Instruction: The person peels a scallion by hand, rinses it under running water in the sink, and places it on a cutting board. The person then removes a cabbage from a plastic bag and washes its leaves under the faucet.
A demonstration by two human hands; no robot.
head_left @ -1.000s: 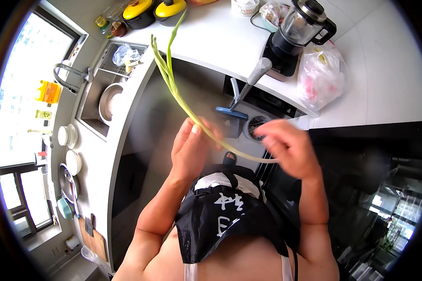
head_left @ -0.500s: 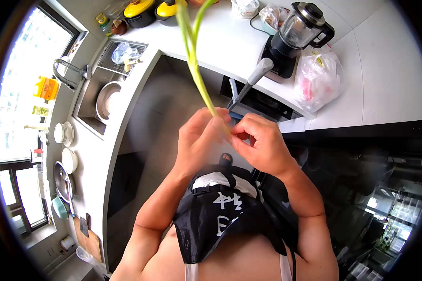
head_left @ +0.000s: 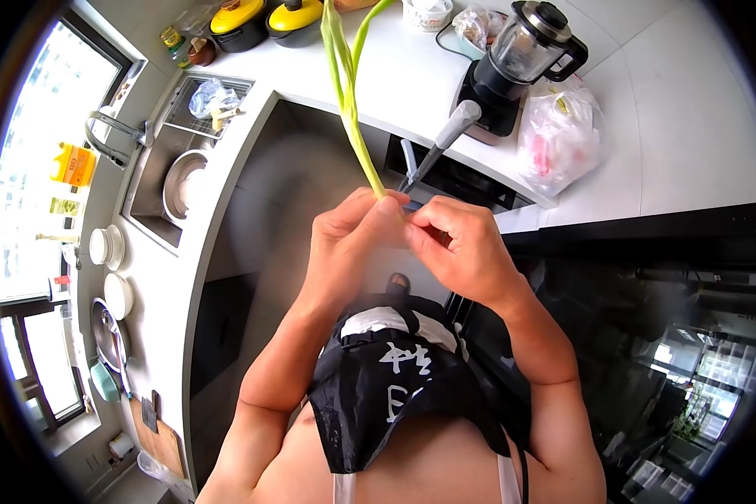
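The left hand [head_left: 342, 239] has thumb and fingertips pressed together around the lower stalk of a scallion [head_left: 354, 139]. Just beside it, nearly tip to tip, the right hand [head_left: 466, 252] has thumb and forefinger pinched at the pale lower end, the other fingers curled; the very end of the stalk is hidden there. The scallion slants up and away above the floor, forking into green leaves that appear over the far bench [head_left: 403, 80].

Below the wrists is a black apron [head_left: 378, 420] with white characters. Beyond the hands, a grey handle [head_left: 458, 124] stands up before the far bench's front edge. Behind it, near that edge, is a glass-jugged blender [head_left: 517, 55], with a knotted plastic bag [head_left: 560, 143] at the front right corner. Two yellow-lidded pots, one [head_left: 235, 27] farther left than the other [head_left: 296, 18], are by the back left corner.

Along the left bench, a steel sink [head_left: 149, 191] is set in near the inner corner, a round pan [head_left: 171, 195] in it and a wire rack [head_left: 179, 111] across its far end. White bowls [head_left: 119, 296] and a frying pan [head_left: 101, 340] line the window-side edge, and a wooden cutting board [head_left: 164, 445] is at the near end.
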